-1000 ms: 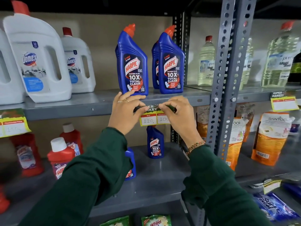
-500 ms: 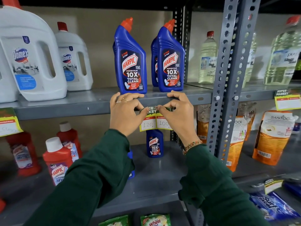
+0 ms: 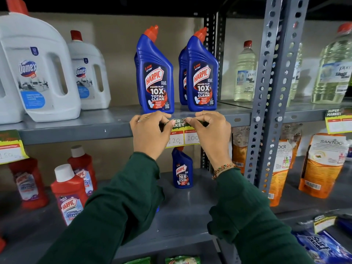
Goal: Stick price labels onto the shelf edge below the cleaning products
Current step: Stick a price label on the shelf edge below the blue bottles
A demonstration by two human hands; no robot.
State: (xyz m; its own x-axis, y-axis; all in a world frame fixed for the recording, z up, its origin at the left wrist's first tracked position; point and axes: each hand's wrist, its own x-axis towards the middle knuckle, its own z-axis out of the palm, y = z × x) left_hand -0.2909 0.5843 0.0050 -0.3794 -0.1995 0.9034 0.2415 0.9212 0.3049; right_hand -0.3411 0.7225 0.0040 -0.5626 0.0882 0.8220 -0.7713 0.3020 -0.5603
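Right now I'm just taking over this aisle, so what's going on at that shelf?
A person in green sleeves is fixing a price label to the shelf edge below two blue Harpic bottles. The left hand and right hand each pinch a top corner of the label against the edge; it reads 120 and 100. Other labels already hang at far left and far right.

Label (image 3: 182,135) on shelf edge (image 3: 76,133), between left hand (image 3: 150,133) and right hand (image 3: 211,134), below two Harpic bottles (image 3: 155,73); Domex jugs (image 3: 38,69) farther left.
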